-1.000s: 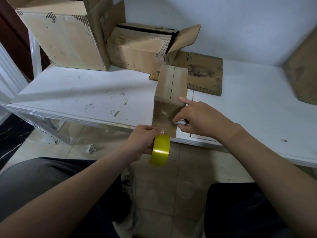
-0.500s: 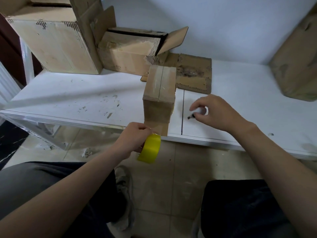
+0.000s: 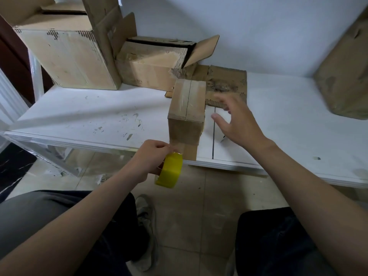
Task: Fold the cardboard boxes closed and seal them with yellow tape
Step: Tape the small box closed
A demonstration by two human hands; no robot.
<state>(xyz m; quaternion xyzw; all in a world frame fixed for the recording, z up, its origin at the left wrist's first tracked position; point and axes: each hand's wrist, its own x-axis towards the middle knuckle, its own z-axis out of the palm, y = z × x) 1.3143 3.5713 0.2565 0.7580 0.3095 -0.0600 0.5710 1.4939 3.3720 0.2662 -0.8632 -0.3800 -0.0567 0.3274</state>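
The small cardboard box [image 3: 187, 108] stands on the white table [image 3: 79, 116], close at its front edge. Its two top flaps are folded shut and meet in a straight seam along the middle. Its front face comes down to the table's rim. The left hand [image 3: 153, 156] is just in front of this rim, with the fingers curled around the yellow tape roll [image 3: 170, 173]. The roll hangs over the tiled floor [image 3: 199, 206], just beside the lower left corner of the box's front face; if tape already sticks on the cardboard there, I cannot tell. The right hand [image 3: 239, 122] hovers above the table on the right side of the box, near it but not touching. Its fingers are spread wide and hold nothing, and the fingertips are blurred. Under its palm a thin dark-tipped object [image 3: 222, 139] lies on the table, mostly hidden. A wide stretch of white surface lies on each side of the small box. At the back left a large box [image 3: 69, 56] and an open box [image 3: 151, 64] stand side by side against the wall. A flat cardboard sheet [image 3: 227, 84] lies just behind the small box, and another cardboard piece [image 3: 346, 76] leans at the far right.
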